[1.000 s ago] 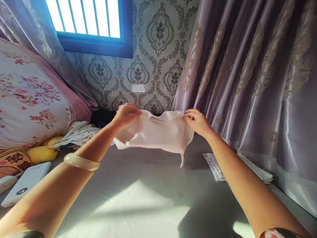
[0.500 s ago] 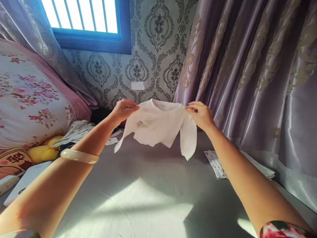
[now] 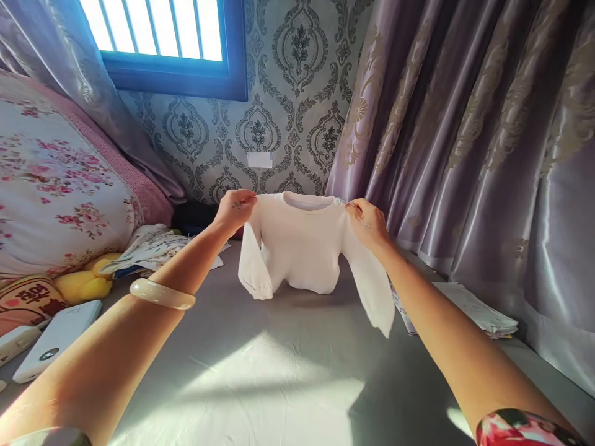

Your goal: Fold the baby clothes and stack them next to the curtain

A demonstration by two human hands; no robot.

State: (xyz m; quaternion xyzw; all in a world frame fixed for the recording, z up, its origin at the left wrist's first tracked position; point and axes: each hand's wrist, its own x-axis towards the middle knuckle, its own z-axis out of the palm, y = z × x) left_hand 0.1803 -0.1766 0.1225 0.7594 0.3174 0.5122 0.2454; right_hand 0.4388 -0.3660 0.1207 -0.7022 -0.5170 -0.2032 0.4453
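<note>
A small white long-sleeved shirt [image 3: 302, 244] hangs spread between my hands, its round neckline at the top. My left hand [image 3: 236, 207] pinches it at one shoulder. At the opposite shoulder, near small snaps, my right hand [image 3: 367, 222] grips the fabric with closed fingers. Both sleeves droop, the right one reaching lower than the hem. Beneath it lies the grey bed sheet [image 3: 242, 365], and the hem appears close to or touching it; I cannot tell which. A pale bangle [image 3: 162, 293] circles my left forearm.
Folded clothes [image 3: 476, 306] lie at the right, partly behind my right arm. On the left are a crumpled patterned garment [image 3: 144, 248], a yellow plush [image 3: 86, 282], a white power bank [image 3: 58, 341] and a floral bundle [image 3: 60, 179]. Curtains [image 3: 446, 136] hang along the right.
The shirt has swung and settled from a billowed, tilted shape into a flatter hang. Its sleeves have shifted rightward, and both hands have come slightly lower, still holding the shoulders.
</note>
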